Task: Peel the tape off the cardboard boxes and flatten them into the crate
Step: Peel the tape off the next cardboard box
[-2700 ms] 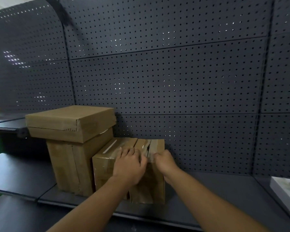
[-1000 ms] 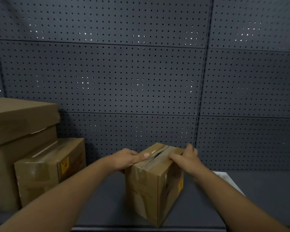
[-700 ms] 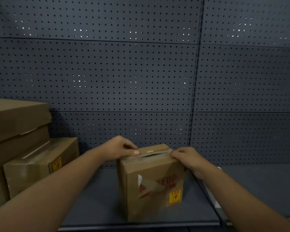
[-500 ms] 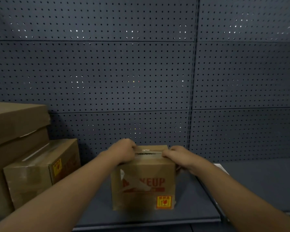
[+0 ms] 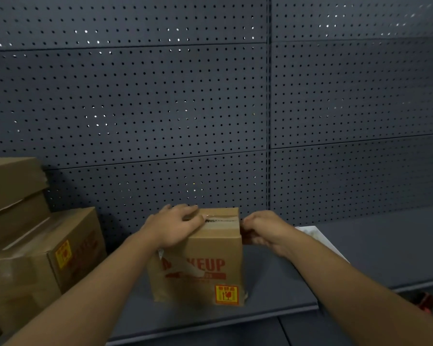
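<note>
Small cardboard box upright on dark shelf, between both hands. Left hand lies on top near corner, fingers fairly straight, pressing beside tape strip. Right hand at box's right top edge, fingers curled, seemingly pinching tape end; grip partly hidden. Risk: tape tears short, or box tips rightward under pull. Pegboard wall just beyond fingers; open shelf right; more boxes left. Crate not visible.
</note>
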